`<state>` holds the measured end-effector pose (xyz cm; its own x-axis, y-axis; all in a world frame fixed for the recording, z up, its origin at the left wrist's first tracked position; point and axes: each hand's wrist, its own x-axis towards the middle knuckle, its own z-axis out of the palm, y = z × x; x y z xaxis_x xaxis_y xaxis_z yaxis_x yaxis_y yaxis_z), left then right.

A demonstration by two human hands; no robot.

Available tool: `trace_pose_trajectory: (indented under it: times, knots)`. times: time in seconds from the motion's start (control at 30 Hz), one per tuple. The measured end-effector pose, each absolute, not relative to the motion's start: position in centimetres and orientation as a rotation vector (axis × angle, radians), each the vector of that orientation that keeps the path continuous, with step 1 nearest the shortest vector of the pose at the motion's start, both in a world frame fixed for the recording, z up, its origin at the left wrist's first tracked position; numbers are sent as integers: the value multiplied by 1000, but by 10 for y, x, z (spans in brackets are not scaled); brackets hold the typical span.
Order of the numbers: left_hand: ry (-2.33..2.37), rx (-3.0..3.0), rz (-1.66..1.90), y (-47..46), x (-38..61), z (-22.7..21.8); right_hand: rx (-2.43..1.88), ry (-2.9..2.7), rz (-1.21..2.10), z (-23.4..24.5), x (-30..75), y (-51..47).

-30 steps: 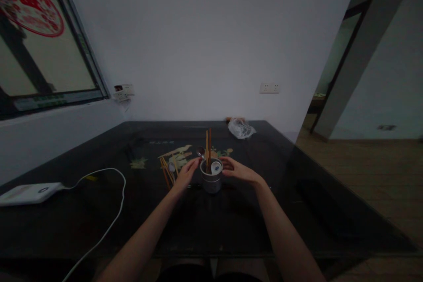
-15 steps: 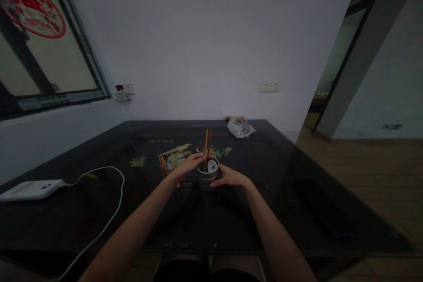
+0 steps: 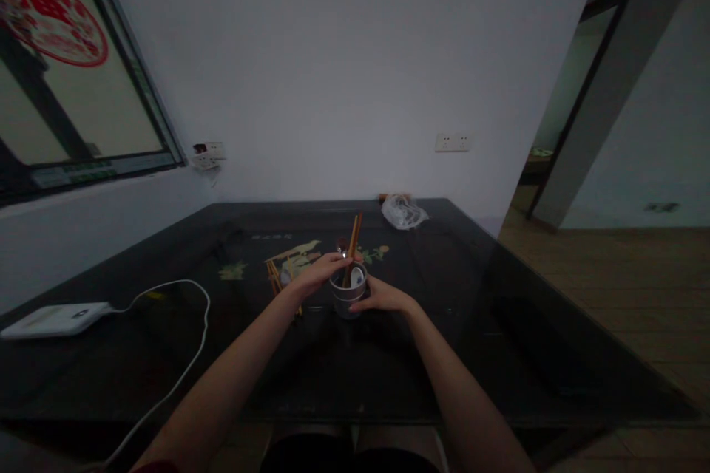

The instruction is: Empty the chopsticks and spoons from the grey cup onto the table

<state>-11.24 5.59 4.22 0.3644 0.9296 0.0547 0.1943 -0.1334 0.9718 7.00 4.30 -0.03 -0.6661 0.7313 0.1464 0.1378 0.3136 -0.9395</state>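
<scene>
A grey cup stands upright on the dark table. Around its right side curls my right hand, thumb in front. My left hand is closed on several brown chopsticks at the rim, their lower ends inside the cup. Just above the left fingers shows the bowl of a metal spoon; whether that hand also grips it I cannot tell. Something white with a blue mark, perhaps a ceramic spoon, sits inside the cup. Left of it, partly behind my left forearm, lie loose chopsticks.
A white power bank with a white cable lies on the left of the table. Near the wall is a crumpled clear plastic bag. A dark flat object lies at the right.
The chopsticks in my left hand have shifted slightly right and lean more to the right. The metal spoon's bowl has also moved a little right. My right hand stays on the cup.
</scene>
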Motion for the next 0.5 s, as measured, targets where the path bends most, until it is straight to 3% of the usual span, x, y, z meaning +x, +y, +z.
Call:
trace_pose_trajectory:
  times: [0.5]
  knots:
    - [1211,1940,903,57,-113,54,-822,-2054,1323,5,72,41]
